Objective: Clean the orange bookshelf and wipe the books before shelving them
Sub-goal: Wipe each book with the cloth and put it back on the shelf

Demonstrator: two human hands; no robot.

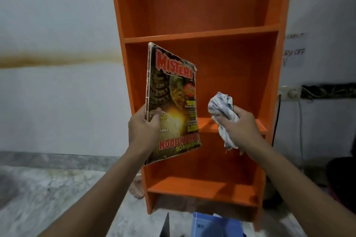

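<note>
Bookshelf (200, 34) bare, none shelved; left hand (143, 127) grips magazine (172, 102), right hand (240, 123) bunches cloth (221, 106) just right; wiping, shelving apparently remain.

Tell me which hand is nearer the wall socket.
Right. The right hand, gripping the cloth, is left of the socket; the left hand, holding the magazine, is farther left.

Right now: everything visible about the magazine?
The magazine is a thin, worn paper issue with a dark cover, red "MISTERI" masthead and yellow glow; its spine is frayed white. It is held upright, slightly tilted, cover facing the camera, in front of the orange bookshelf. Only the left hand grips it, at the lower spine edge, thumb on the cover.
</note>
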